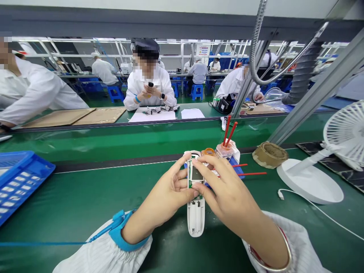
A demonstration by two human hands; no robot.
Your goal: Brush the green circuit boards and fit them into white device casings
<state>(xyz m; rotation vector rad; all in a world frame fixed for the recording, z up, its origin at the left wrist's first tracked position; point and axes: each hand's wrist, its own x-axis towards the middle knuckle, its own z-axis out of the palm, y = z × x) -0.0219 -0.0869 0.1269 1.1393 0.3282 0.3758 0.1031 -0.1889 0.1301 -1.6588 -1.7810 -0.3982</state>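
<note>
Both hands' fingers (left (178,181), right (211,178)) grip white elongated plastic casing (196,218), green circuit board partly hidden beneath them; label on pinkish bottle (224,151) unreadable.

The green mat (88,189) opens between basket (21,185) and fan (318,158).

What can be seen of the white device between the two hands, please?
The white device is long and narrow, plastic-looking, with a rounded near end. It is open: a green circuit board and a grey screen show beyond long molded channels. The left hand and right hand touch it above the green table.
</note>
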